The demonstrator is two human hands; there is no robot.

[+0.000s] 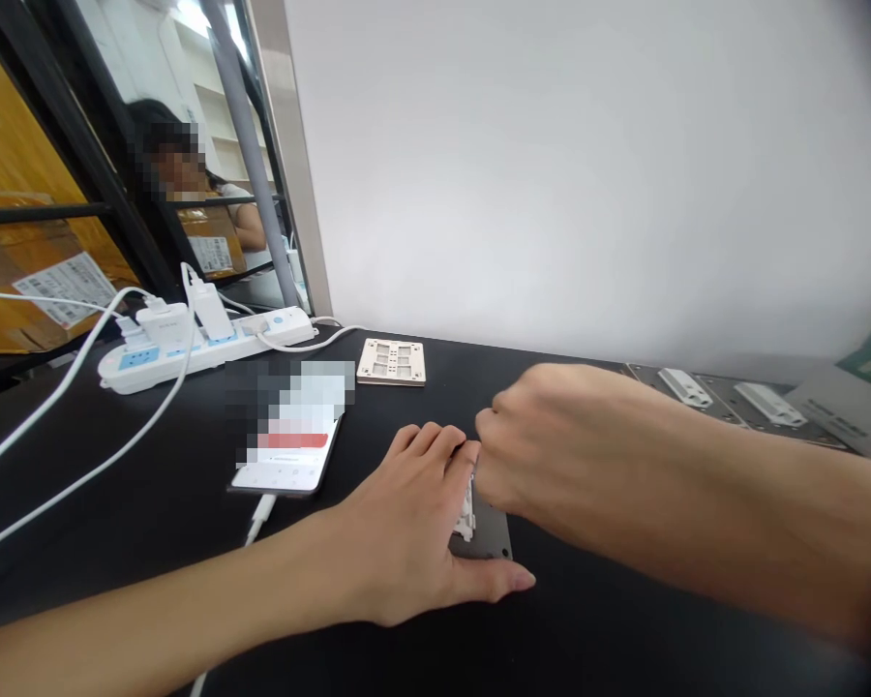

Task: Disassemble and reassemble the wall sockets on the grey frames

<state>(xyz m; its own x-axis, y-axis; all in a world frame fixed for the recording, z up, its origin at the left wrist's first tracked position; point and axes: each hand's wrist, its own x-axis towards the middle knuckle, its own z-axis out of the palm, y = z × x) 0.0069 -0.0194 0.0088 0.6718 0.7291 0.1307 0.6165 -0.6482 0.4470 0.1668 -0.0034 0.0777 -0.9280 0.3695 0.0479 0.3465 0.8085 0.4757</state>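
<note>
My left hand (pixel 413 523) lies on the black table (pixel 624 629), fingers curled over a grey metal plate (pixel 488 537) that carries a white plastic part (pixel 466 516), thumb stretched along the plate's near edge. My right hand (pixel 537 440) is closed into a fist directly above the plate, pressing down at its far end and touching the left fingertips. What the fist holds is hidden.
A phone (pixel 290 455) on a white cable lies left of the hands. A white power strip (pixel 189 348) with chargers sits at the back left, a beige switch frame (pixel 392 361) behind the hands. Grey plates with white parts (pixel 726 397) line the right. Another person sits behind the rack.
</note>
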